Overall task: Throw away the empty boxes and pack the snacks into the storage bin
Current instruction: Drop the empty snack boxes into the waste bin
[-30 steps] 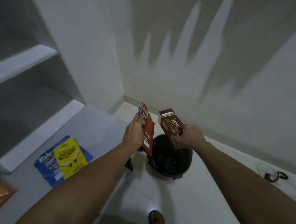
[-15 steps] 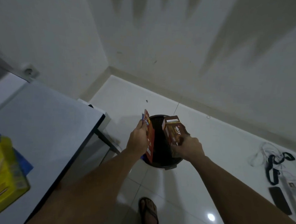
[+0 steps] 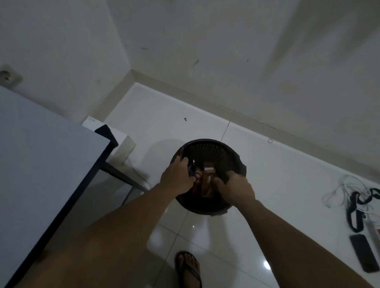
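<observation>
A black mesh wastebasket (image 3: pixel 208 148) stands on the white tiled floor near the room's corner. Both of my hands reach down into its mouth. My left hand (image 3: pixel 177 176) grips a flattened red and blue box (image 3: pixel 193 171), of which only an edge shows past the fingers. My right hand (image 3: pixel 235 188) has its fingers against the side of a brown snack box (image 3: pixel 207 182), which stands upright inside the basket between the two hands. The inside of the basket is dark and its contents are hard to make out.
A grey table (image 3: pixel 33 168) with a dark edge fills the left side, with a white box (image 3: pixel 120 144) on the floor behind its corner. Cables (image 3: pixel 353 196), a power strip and a black phone (image 3: pixel 365 252) lie on the floor at right. My sandalled foot (image 3: pixel 189 271) stands below the basket.
The view swung from the table and shelf to the floor. Both hands came down from above the basket into its mouth, carrying the boxes with them.
</observation>
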